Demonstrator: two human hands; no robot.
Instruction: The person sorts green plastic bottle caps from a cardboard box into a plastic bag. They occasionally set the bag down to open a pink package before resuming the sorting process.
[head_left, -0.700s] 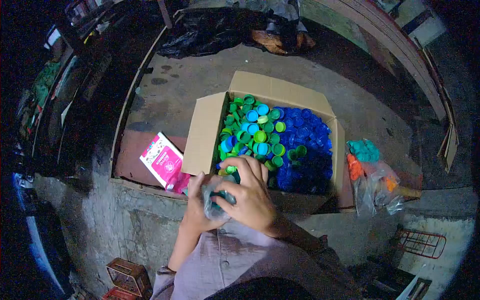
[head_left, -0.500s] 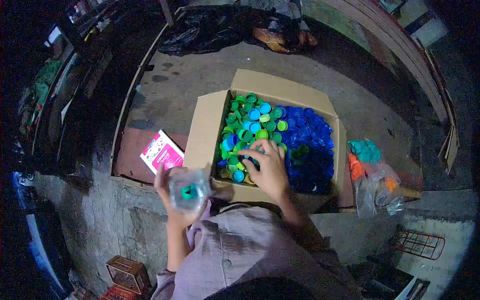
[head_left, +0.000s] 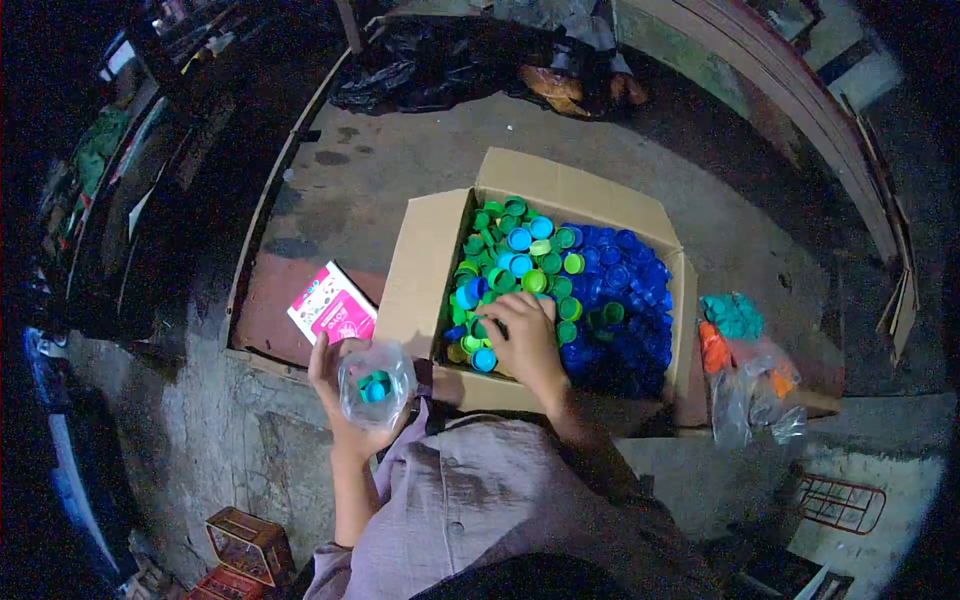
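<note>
My left hand (head_left: 328,385) is wrapped round a clear plastic bag (head_left: 398,362), its mouth spread open toward me. A few green and light-blue bottle caps (head_left: 375,386) lie at the bottom of the bag. My right hand (head_left: 530,345) reaches into a cardboard box (head_left: 425,250), over the caps in its left half. Its fingers are curled, and whatever they grip is hidden beneath them. Green caps (head_left: 490,240) mixed with light-blue ones fill the left side of the box. Dark-blue caps (head_left: 620,265) fill the right side.
A pink and white packet (head_left: 335,305) lies left of the box. To the right are clear bags with teal caps (head_left: 733,316) and orange caps (head_left: 714,347). Black plastic bags (head_left: 420,75) sit at the back of the platform. Below left stands a rusty crate (head_left: 248,545).
A light-blue cap now shows in the bag beside the green. My right hand's fingers have drawn closer together over the caps. The whole view has shifted slightly.
</note>
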